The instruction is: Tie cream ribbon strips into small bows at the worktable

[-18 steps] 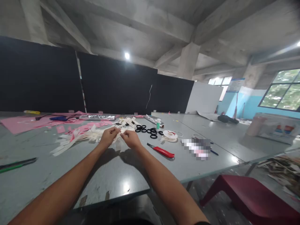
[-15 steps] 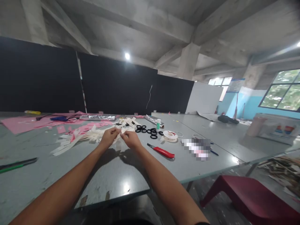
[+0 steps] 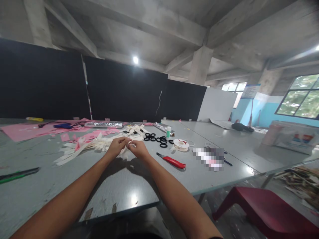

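My left hand point(image 3: 118, 146) and my right hand point(image 3: 137, 148) meet above the grey table, thumbs and fingers pinched together. Between the fingertips is a pale ribbon strip point(image 3: 129, 141), mostly hidden and blurred. Just behind and left of them lies a pile of white ribbon strips point(image 3: 96, 143) mixed with pink scraps. Several black rings point(image 3: 163, 145) sit beyond my right hand. To the right is a ribbon spool point(image 3: 181, 143), and nearer is a red-handled utility knife point(image 3: 174, 162), touched by neither hand.
A green-and-white glue stick point(image 3: 168, 132) stands by a foil-wrapped roll point(image 3: 161, 127). Pink sheets point(image 3: 22, 130) spread at the back left. A green-edged cutter point(image 3: 20, 174) lies far left. Beyond the table's right front edge stands a dark red stool point(image 3: 259, 205).
The fingertips have drawn slightly closer and turned around the pale strip. Its end, which hung below the hands, now shows less. Things on the table have stayed put.
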`<state>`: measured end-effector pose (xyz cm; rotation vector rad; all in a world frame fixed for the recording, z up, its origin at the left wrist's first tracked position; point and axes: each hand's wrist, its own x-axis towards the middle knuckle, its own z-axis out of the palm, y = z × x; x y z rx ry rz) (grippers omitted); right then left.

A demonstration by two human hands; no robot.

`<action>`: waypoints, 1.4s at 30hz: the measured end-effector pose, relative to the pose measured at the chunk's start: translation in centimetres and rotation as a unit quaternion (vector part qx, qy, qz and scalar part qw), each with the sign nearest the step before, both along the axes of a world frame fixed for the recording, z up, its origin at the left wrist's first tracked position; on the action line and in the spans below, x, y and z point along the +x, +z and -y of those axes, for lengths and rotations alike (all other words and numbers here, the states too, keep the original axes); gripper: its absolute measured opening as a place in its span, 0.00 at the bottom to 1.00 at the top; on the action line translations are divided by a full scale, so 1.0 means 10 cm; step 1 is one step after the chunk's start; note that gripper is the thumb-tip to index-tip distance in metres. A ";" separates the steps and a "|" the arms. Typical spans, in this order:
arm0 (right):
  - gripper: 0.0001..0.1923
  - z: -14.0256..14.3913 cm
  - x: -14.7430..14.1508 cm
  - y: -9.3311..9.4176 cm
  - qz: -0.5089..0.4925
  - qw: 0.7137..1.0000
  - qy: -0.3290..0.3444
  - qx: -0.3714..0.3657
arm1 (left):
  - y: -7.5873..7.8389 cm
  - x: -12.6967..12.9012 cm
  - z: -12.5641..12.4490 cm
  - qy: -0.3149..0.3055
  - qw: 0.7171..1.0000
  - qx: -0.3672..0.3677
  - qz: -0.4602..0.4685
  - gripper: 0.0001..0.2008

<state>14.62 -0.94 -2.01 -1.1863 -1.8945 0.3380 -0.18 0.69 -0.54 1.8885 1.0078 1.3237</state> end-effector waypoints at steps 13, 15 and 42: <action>0.13 0.02 0.11 0.09 -0.096 0.985 -0.138 0.032 | -0.08 0.02 -0.07 -0.041 0.993 -0.088 0.069 0.19; 0.13 -0.01 0.09 0.06 -0.095 0.989 -0.107 0.032 | -0.07 0.01 -0.07 -0.037 0.992 -0.085 0.083 0.19; 0.15 -0.11 0.04 -0.02 -0.282 0.951 0.078 -0.098 | -0.08 -0.02 -0.18 0.034 0.988 0.004 0.154 0.20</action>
